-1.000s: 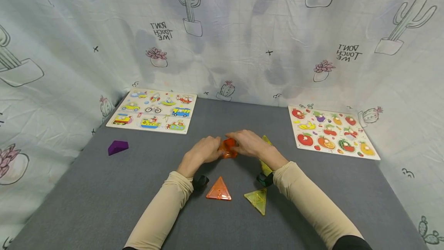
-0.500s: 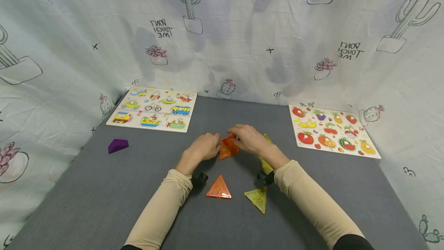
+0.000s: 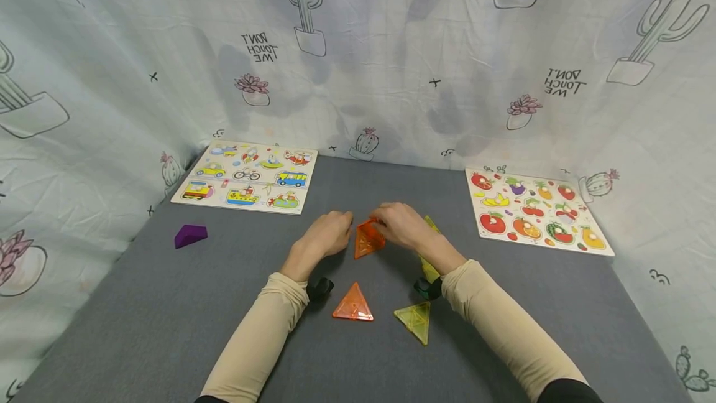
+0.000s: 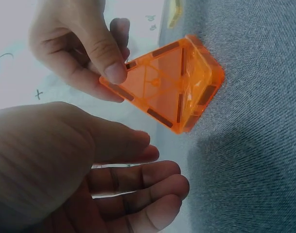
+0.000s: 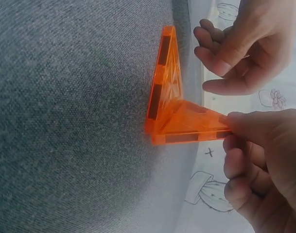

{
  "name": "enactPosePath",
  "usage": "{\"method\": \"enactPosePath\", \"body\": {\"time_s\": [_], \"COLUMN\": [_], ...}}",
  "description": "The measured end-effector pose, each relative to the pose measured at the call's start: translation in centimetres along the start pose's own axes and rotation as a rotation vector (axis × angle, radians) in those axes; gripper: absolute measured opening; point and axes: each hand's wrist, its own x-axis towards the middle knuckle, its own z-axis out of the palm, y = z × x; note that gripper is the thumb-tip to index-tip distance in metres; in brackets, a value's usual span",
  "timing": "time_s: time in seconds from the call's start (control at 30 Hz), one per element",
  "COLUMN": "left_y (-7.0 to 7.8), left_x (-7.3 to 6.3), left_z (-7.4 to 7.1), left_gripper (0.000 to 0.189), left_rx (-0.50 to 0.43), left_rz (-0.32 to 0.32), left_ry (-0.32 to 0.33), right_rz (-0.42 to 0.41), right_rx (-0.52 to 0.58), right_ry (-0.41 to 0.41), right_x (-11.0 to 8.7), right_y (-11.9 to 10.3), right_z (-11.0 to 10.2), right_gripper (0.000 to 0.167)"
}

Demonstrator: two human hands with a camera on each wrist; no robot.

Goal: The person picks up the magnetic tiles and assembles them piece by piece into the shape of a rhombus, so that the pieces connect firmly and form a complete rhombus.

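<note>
In the head view my right hand [image 3: 399, 224] pinches the top corner of an upright orange magnetic triangle tile [image 4: 157, 73] between thumb and fingers. Its lower edge meets a second orange triangle tile [image 5: 168, 77] lying on the grey table, so the pair form an angle. To the left, my left hand [image 3: 327, 233] is held apart from both tiles, its fingers loosely bent around nothing, as the left wrist view shows. Nearer the body lies another orange triangle tile [image 3: 353, 303], with a yellow triangle tile [image 3: 415, 322] to its right.
More yellow tile [image 3: 429, 266] shows partly behind the right wrist. A purple block [image 3: 190, 236] lies at left. A vehicle puzzle board [image 3: 246, 177] stands back left and a fruit puzzle board [image 3: 534, 213] back right. A printed curtain [image 3: 358, 79] encloses the table.
One second ago both hands were at the orange tiles. My left hand has since let go and drawn slightly left, while my right hand keeps its pinch and the tiles show a wider face.
</note>
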Motion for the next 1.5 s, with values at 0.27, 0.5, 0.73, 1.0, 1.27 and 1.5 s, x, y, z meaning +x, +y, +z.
{"method": "enactPosePath", "body": {"time_s": [0.27, 0.5, 0.73, 1.0, 1.27, 1.5], "left_y": [0.14, 0.34, 0.3, 0.16, 0.09, 0.2], "left_x": [0.02, 0.14, 0.34, 0.59, 0.55, 0.53], "left_z": [-0.03, -0.12, 0.04, 0.13, 0.3, 0.06], "left_gripper": [0.009, 0.029, 0.021, 0.013, 0.021, 0.02], "left_rx": [0.01, -0.033, -0.061, -0.088, -0.098, -0.085], "left_rz": [0.002, 0.025, 0.054, 0.037, 0.027, 0.037], "left_ry": [-0.012, -0.028, -0.007, -0.023, -0.019, -0.008], "right_rz": [-0.018, -0.046, -0.093, -0.121, -0.127, -0.146], "right_rx": [0.007, 0.007, 0.043, 0.047, 0.059, 0.054], "right_ry": [-0.028, -0.025, -0.004, 0.022, 0.065, 0.105], "right_x": [-0.04, -0.07, 0.1, 0.14, -0.07, -0.2], "right_y": [-0.31, -0.27, -0.4, -0.58, -0.77, -0.85], "right_z": [-0.03, 0.17, 0.38, 0.48, 0.45, 0.18], "right_gripper": [0.017, 0.019, 0.016, 0.015, 0.021, 0.022]}}
